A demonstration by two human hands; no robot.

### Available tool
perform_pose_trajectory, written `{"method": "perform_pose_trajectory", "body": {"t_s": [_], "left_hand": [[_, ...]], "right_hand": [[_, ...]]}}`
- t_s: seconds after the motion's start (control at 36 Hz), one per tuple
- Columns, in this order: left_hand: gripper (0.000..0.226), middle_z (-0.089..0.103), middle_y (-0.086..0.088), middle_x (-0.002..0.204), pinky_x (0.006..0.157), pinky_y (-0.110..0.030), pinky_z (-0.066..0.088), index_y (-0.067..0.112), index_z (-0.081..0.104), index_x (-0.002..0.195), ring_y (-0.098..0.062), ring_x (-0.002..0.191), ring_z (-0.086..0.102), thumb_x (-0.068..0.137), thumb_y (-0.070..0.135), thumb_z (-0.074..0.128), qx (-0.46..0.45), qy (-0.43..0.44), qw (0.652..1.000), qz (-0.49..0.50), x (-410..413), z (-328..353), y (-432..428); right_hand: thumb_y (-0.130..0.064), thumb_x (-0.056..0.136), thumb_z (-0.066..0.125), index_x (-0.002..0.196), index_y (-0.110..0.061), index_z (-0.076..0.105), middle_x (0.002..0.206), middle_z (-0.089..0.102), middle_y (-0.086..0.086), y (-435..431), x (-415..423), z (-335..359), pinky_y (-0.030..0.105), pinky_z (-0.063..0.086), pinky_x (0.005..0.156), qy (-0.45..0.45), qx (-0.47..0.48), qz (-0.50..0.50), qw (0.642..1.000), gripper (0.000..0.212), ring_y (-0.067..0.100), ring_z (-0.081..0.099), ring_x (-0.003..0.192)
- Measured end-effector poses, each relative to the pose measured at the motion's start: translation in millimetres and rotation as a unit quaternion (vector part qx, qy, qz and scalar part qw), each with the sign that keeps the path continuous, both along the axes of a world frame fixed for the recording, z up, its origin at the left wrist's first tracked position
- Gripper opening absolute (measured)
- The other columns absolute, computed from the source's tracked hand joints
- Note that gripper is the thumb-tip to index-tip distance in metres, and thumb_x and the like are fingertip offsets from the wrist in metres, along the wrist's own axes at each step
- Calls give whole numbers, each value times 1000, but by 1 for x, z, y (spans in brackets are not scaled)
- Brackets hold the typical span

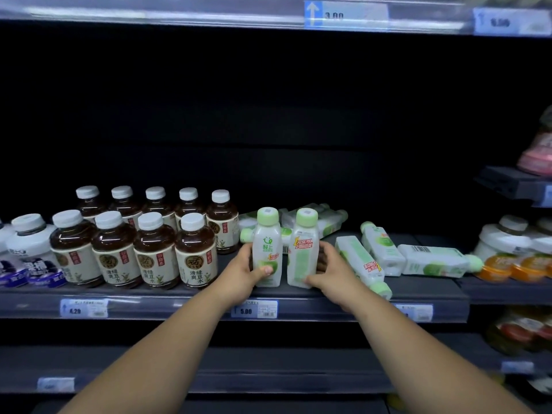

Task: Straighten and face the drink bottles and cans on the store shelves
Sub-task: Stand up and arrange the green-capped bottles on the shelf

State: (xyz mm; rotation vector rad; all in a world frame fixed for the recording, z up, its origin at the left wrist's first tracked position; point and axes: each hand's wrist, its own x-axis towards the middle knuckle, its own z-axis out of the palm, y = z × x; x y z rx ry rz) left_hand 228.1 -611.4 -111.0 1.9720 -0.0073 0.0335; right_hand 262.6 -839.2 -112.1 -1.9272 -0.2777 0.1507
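Note:
Two white bottles with green caps stand upright side by side at the shelf's front edge. My left hand [243, 271] grips the left bottle [267, 246], whose label faces me. My right hand [331, 271] grips the right bottle [303, 249], which is turned partly sideways. Three more of the same white bottles lie on their sides to the right [358, 261] [382, 248] [433, 261]. Others lie flat behind the two upright ones [316, 219].
Brown tea bottles with white caps [155, 249] stand in two rows to the left, white-and-purple bottles [28, 249] beyond them. Orange-labelled bottles [507, 258] sit at the right. The dark shelf edge [179, 306] carries price tags; another shelf lies below.

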Motion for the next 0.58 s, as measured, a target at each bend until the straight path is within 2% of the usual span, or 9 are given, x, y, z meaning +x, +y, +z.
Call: {"method": "perform_pose_trajectory", "body": {"t_s": [0.06,0.11,0.17,0.22,0.33,0.42,0.5,0.58], "left_hand": [[59,60,14,127,109,-37,41,31,40,142,-10,122,55,92,25,70,-6,3,1000,4,1,-1,1],[60,60,13,129,111,-40,42,32,40,141,-9,122,55,91,26,71,-11,3,1000,7,1,-2,1],[61,60,13,130,111,-41,41,32,40,142,-8,123,55,90,26,72,-15,3,1000,6,1,-3,2],[61,60,13,131,111,-41,41,31,40,142,-8,123,55,90,27,72,-18,4,1000,5,0,-2,1],[58,60,13,127,107,-33,42,30,40,141,-8,121,55,92,22,70,-19,1,1000,7,-2,0,-1],[56,60,15,125,103,-29,42,33,40,139,-5,118,55,92,22,69,-17,5,1000,4,-4,2,-2],[56,60,13,127,105,-30,41,28,41,140,-7,120,55,92,22,69,-6,4,1000,4,-5,4,-2],[58,61,9,129,108,-33,42,25,41,142,-8,120,56,92,22,70,4,3,1000,9,-7,7,-1]], "right_hand": [[-14,69,89,124,-31,43,120,60,-9,1,-3,2,35,52,97,-21,-32,-24,999,74,9,61,105],[-23,64,91,131,-31,38,120,57,-13,3,-6,3,30,48,97,-38,-46,-25,998,86,6,57,107],[-21,67,84,145,-35,29,126,55,-16,4,-8,4,26,45,97,-30,-37,4,999,97,4,55,114],[-12,74,76,151,-38,22,125,55,-20,4,-7,4,22,44,93,-20,-38,18,999,97,1,54,115],[-14,73,86,142,-33,32,123,59,-15,6,-1,-1,36,50,103,-29,-15,-14,999,90,7,60,114],[-14,73,88,137,-31,42,122,61,-14,5,0,-3,37,51,103,-24,-6,-11,1000,80,5,61,113],[-15,73,88,120,-40,52,118,67,-12,3,3,-6,40,53,102,-30,-5,-7,1000,64,5,65,110],[-13,72,89,115,-39,54,116,70,-7,4,4,-8,42,55,98,-35,-5,-4,999,61,5,68,106]]}}
